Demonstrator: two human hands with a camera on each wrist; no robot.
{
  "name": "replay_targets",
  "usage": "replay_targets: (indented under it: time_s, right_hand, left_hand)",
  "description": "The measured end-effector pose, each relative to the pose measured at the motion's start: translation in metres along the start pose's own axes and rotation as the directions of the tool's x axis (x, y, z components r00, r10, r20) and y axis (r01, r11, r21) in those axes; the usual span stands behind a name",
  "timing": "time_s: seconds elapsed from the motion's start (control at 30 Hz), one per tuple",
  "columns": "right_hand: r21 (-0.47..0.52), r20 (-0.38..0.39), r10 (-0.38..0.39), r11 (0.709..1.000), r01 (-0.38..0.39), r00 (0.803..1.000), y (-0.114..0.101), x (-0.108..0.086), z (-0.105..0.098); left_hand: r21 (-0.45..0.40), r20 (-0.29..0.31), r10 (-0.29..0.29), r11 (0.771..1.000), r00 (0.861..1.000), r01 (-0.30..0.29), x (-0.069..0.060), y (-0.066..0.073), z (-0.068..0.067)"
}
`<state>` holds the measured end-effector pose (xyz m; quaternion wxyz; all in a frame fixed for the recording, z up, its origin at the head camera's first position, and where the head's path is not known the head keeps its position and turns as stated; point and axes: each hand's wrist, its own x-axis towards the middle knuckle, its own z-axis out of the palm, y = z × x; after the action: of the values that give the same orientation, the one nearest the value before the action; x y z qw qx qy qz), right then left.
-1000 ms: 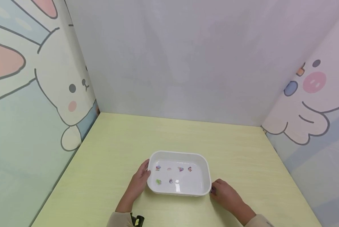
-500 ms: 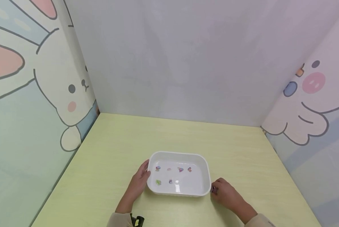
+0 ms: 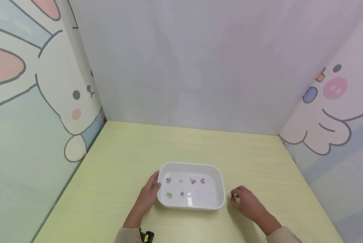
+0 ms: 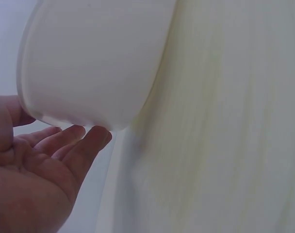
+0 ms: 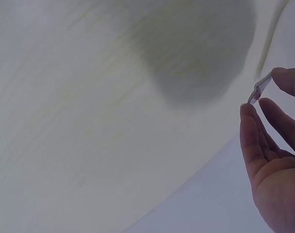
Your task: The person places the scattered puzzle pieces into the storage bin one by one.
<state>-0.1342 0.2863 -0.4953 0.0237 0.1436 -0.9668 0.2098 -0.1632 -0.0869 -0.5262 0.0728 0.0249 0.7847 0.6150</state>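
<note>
A white rectangular tray point(image 3: 207, 197) with rounded corners stands on the table. My left hand point(image 3: 147, 195) holds its left end, thumb at the rim and fingertips against the outer wall, as the left wrist view shows. Several small colourful sticker-like pieces lie flat on the tray's floor in two rows, a green one point(image 3: 169, 195) among them. Just right of the tray, my right hand point(image 3: 249, 204) pinches a small, thin, dark purple sticker-like piece point(image 3: 233, 197) by its edges. In the right wrist view this flat piece point(image 5: 260, 89) appears nearly edge-on, so its picture is hidden.
The pale yellow wooden table point(image 3: 132, 145) ends at a grey back wall point(image 3: 184, 67). Side panels carry a cartoon rabbit point(image 3: 69, 87) on the left and a pig point(image 3: 336, 87) on the right. A dark band point(image 3: 147, 236) sits by the left cuff.
My right hand has moved slightly right and away from the tray's right end, with the purple piece in its fingers and more visible. The left hand and tray have hardly moved.
</note>
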Motion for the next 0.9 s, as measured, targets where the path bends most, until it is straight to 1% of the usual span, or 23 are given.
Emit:
replay_targets:
  time_s: [0.2, 0.33, 0.47, 0.57, 0.7, 0.8, 0.9]
  right_hand:
    - [0.04, -0.019, 0.018, 0.999, -0.017, 1.0, -0.002, 0.006, -0.008]
    - [0.042, -0.052, 0.008, 0.999, -0.006, 0.999, -0.003, 0.009, -0.013]
    - [0.059, -0.053, 0.006, 0.998, -0.003, 0.999, -0.006, 0.013, -0.02]
    - [0.061, -0.071, -0.017, 0.998, 0.021, 0.997, -0.007, 0.016, -0.023]
    - [0.033, -0.114, -0.06, 0.997, 0.064, 0.992, -0.007, 0.021, -0.025]
    - [0.015, -0.123, -0.071, 0.997, 0.073, 0.99, -0.007, 0.024, -0.025]
    - [0.023, -0.128, -0.074, 0.997, 0.077, 0.989, -0.008, 0.028, -0.026]
  left_hand:
    - [-0.001, 0.001, -0.009, 1.0, 1.0, 0.009, -0.001, 0.001, 0.0]
    - [0.0, 0.0, -0.01, 1.0, 1.0, 0.01, -0.001, 0.002, 0.0]
    - [-0.003, 0.005, -0.004, 1.0, 1.0, 0.004, -0.001, 0.001, 0.0]
    - [0.0, 0.009, -0.003, 1.0, 1.0, 0.003, -0.001, 0.001, -0.001]
    - [0.004, 0.008, -0.003, 1.0, 1.0, 0.003, -0.001, 0.001, -0.001]
    - [-0.002, 0.008, -0.002, 1.0, 1.0, 0.002, -0.002, 0.001, -0.001]
    - [-0.006, 0.007, 0.001, 1.0, 1.0, -0.001, -0.002, 0.001, -0.002]
